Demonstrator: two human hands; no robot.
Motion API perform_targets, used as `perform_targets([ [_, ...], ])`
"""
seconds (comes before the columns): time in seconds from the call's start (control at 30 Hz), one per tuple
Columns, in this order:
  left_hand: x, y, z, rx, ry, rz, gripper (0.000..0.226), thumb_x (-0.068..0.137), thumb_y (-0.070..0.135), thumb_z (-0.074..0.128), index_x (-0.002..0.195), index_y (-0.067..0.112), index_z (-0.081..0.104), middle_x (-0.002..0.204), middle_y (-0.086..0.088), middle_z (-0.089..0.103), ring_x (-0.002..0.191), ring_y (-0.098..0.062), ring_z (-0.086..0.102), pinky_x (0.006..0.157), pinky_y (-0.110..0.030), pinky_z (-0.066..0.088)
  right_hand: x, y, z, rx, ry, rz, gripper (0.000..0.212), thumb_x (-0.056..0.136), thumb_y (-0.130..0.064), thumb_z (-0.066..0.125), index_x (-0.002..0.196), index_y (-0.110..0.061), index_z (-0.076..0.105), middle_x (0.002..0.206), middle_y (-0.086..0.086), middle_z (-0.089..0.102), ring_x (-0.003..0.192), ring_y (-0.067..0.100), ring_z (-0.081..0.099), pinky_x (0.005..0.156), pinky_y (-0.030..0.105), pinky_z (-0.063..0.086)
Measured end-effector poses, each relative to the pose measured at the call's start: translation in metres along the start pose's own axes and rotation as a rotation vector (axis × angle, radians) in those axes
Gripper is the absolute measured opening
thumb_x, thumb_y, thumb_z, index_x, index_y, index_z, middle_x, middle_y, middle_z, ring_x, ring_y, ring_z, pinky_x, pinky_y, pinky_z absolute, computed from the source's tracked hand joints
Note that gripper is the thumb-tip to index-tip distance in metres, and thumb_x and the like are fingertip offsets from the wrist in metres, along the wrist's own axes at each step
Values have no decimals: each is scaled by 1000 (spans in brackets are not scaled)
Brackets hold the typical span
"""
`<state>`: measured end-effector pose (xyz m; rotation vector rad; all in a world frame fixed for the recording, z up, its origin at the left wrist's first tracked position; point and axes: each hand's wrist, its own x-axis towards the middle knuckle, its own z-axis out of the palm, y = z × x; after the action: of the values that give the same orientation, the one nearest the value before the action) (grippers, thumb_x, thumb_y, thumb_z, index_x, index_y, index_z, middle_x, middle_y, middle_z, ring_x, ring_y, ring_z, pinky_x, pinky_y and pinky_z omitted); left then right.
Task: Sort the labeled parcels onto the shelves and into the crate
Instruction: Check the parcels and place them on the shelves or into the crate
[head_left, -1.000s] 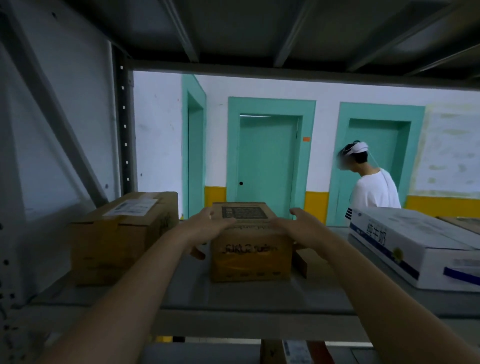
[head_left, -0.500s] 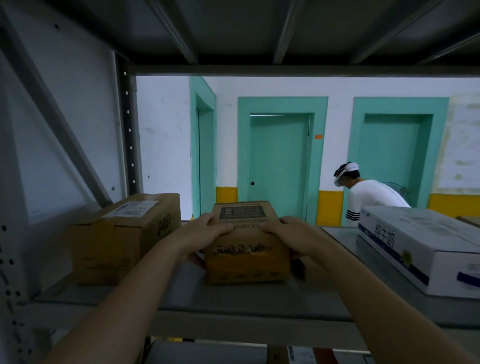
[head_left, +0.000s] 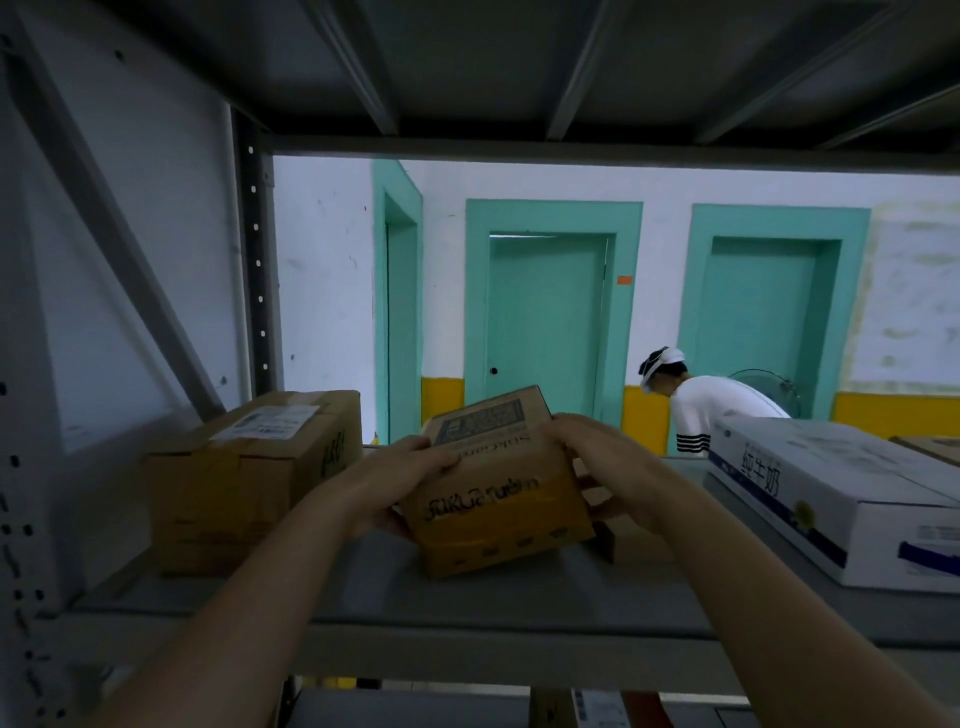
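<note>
Parcel: small brown carton, dark label on top, tilted on shelf | left hand gripping left edge | right hand gripping right side

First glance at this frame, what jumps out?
Both hands, left hand and right hand, grip a small tilted brown cardboard box with scrawled black writing at mid-shelf. Bright teal doors fill the wall behind, and a white milk carton with blue print lies on the grey metal shelf at right.

Dim shadowed foreground, bright backlit background, warped edges.
</note>
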<state>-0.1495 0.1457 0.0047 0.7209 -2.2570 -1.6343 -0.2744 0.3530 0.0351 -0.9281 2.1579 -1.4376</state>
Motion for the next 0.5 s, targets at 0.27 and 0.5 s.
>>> perform_targets([
  [0.27,-10,16,5,119,-12,70,19,99,50,49,117,48,53,115,9,62,101,-11,59,78,-31,48,8,-14,4,-163,244,-184,26,98,-51,50,98,-36,71,110,-5,66,99,17,60,87,35,46],
  [0.5,-15,26,-2,114,-46,70,73,69,92,47,124,46,61,122,12,65,112,-15,60,106,-48,43,13,-16,8,-163,279,-275,26,94,-26,65,118,-27,73,122,-7,66,104,10,58,84,25,44],
])
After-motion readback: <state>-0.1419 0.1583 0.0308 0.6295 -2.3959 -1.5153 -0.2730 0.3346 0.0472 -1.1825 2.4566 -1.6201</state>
